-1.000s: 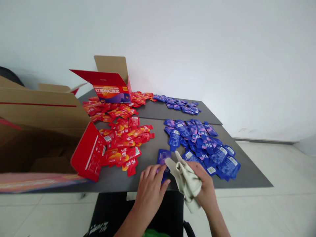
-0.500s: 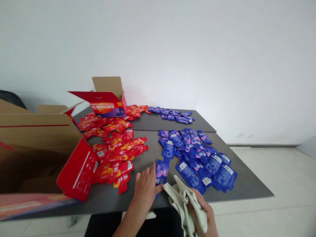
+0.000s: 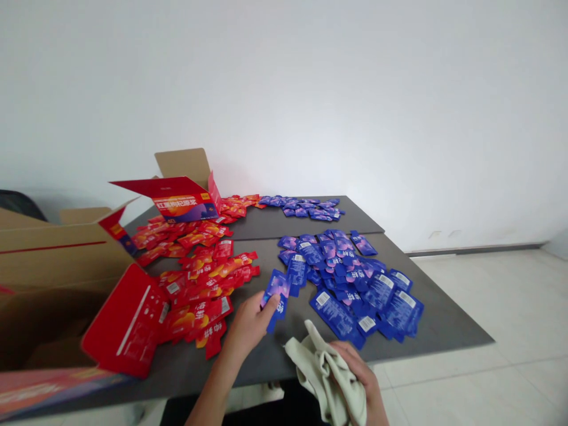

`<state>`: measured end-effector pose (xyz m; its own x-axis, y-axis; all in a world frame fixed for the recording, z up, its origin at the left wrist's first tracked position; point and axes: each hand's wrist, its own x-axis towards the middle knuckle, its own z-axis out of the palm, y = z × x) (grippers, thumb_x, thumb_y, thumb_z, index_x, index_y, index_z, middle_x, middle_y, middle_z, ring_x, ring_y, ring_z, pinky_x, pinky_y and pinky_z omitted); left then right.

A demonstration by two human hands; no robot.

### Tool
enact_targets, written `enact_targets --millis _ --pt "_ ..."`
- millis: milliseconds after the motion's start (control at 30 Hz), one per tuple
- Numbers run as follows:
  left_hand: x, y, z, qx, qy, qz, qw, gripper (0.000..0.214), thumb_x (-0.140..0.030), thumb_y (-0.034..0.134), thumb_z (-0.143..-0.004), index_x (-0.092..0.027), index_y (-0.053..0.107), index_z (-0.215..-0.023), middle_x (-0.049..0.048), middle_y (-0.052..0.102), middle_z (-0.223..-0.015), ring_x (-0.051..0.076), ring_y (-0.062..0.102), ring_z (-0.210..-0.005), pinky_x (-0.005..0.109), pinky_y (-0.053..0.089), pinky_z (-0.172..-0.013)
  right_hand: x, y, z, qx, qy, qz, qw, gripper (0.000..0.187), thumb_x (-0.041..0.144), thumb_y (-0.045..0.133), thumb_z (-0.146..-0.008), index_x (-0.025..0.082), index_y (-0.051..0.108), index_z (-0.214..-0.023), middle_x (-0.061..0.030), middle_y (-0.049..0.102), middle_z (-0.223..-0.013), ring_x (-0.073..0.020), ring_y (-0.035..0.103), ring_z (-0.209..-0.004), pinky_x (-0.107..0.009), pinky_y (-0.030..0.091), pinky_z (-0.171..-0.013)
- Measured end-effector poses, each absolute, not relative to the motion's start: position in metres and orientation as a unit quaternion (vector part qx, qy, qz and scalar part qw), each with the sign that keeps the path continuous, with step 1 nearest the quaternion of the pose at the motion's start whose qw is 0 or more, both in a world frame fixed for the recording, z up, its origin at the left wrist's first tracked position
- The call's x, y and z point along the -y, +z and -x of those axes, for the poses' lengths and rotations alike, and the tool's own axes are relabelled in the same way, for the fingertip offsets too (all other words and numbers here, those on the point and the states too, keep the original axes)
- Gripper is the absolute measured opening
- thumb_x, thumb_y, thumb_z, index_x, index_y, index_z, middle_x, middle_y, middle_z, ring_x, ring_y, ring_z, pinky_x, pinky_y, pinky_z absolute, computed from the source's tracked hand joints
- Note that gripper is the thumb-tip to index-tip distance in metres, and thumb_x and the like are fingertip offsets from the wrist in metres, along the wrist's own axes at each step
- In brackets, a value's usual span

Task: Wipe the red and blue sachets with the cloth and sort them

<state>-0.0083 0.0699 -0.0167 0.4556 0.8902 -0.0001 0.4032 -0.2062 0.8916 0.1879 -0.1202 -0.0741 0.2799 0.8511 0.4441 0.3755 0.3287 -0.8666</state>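
A blue sachet (image 3: 278, 283) with pink print is pinched in my left hand (image 3: 251, 319), its thumb lying across the front. Bunched in my right hand (image 3: 358, 370) is a pale green cloth (image 3: 326, 376), held at the table's front edge. To the right of my left hand spreads a heap of blue sachets (image 3: 350, 269), some showing white barcodes. On its other side lie many red sachets (image 3: 199, 296) with orange print, overlapping one another.
A large open carton (image 3: 48, 296) with red flaps stands at the left edge. Behind it is a second open red box (image 3: 186, 204). More red sachets (image 3: 239, 204) and blue sachets (image 3: 306, 207) lie on the far part of the grey table (image 3: 426, 319), against the white wall.
My left hand has closed on a blue sachet that was lying on the table and lifted it. The right hand keeps the cloth. The view has shifted slightly.
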Motion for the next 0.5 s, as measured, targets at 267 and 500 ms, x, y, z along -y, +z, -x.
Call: enact_targets --millis 267,500 --pt "-0.137 0.008 -0.068 -0.409 0.363 -0.666 0.507 0.053 -0.069 0.043 -0.096 -0.021 0.056 -0.079 -0.0029 0.055 -0.062 0.013 0.056 -0.054 0.023 0.042 -0.051 0.118 -0.087 -0.194 0.565 0.215 0.526 0.598 0.034 0.044 0.067 -0.095 0.028 0.076 -0.124 -0.0109 0.075 -0.109 -0.0273 0.075 -0.1 -0.03 0.06 -0.085" --pt "-0.163 -0.008 -0.129 -0.433 0.261 -0.707 0.494 0.041 -0.052 0.054 -0.104 -0.014 0.065 -0.092 -0.002 0.064 -0.072 0.011 0.059 -0.057 0.026 0.052 -0.058 0.113 -0.11 -0.203 0.562 0.196 0.536 0.599 0.034 0.051 0.065 -0.095 0.03 0.081 -0.117 -0.0097 0.077 -0.1 -0.0264 0.077 -0.093 -0.029 0.061 -0.08"
